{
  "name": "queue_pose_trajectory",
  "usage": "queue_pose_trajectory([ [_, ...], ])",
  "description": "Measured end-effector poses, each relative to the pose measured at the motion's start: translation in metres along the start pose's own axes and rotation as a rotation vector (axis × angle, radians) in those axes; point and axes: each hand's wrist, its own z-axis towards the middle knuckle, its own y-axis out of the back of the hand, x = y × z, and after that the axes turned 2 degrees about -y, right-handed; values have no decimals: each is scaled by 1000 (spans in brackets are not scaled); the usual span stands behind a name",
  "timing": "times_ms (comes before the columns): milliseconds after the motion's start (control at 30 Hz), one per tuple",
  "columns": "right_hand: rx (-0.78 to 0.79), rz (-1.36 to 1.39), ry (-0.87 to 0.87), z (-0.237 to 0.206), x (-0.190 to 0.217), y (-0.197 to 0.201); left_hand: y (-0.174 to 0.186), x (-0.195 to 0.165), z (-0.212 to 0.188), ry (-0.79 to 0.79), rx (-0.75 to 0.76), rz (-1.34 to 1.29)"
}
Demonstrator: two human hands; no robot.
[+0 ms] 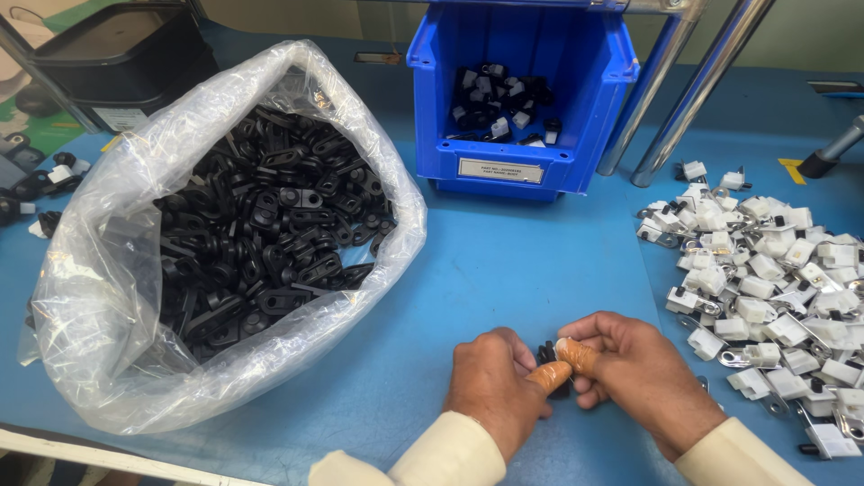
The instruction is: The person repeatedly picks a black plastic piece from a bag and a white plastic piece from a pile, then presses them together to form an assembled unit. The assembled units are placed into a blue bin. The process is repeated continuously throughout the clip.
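Both my hands meet low in the middle of the blue table (522, 270). My left hand (495, 387) and my right hand (630, 369) pinch one small black plastic part (549, 353) between their fingertips. Orange rubber cots cover my left thumb and a right fingertip. The part is mostly hidden by the fingers. To the right lies a heap of white clips with metal lugs (774, 279). At the left stands an open clear plastic bag (108, 270) full of black plastic parts (270, 234).
A blue storage bin (517, 171) with several black and white assembled pieces stands at the back centre. Two slanted metal tubes (670, 108) rise behind it. A black tray (117, 45) sits at the far left, with a few loose parts below it.
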Motion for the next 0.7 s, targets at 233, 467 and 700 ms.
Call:
queue_pose_trajectory([
  [233,169,-241,127,2,12,6,10,2,30,155,275,-72],
  [467,146,-416,70,-2,16,7,8,7,31,253,366,-193],
  [700,-34,-230,62,-10,2,-8,-2,17,20,137,357,-286],
])
